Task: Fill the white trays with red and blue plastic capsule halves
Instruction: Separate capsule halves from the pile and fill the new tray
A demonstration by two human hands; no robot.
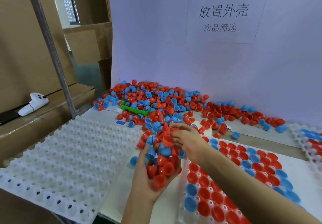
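- White backboard (156, 32) behind the table carries a printed Chinese sign (221, 17); cardboard cartons (26, 40) stacked at left, with a white handheld controller (33, 104) lying on one.
- Table (261, 137): empty white tray (57, 162) at left; second tray (296, 175) at right nearly filled with red and blue halves, open side up; a third tray (306, 136) partly in view at far right.
- Loose pile of capsule halves (165, 101) heaped at the back, spilling around a small green bin (137, 111).
- Left hand (153, 180) palm up, cupped, cradling a heap of mostly red halves.
- Right hand (184, 140) just above it, fingers bent, pinching one red half (167, 139) off the heap.
- Judgement: loading up before placing. Do it well by keeping the left palm level so nothing rolls off, taking one half at a time, and seating each rim up in a free pocket.
- Risk: the heap is overfull; halves may drop.
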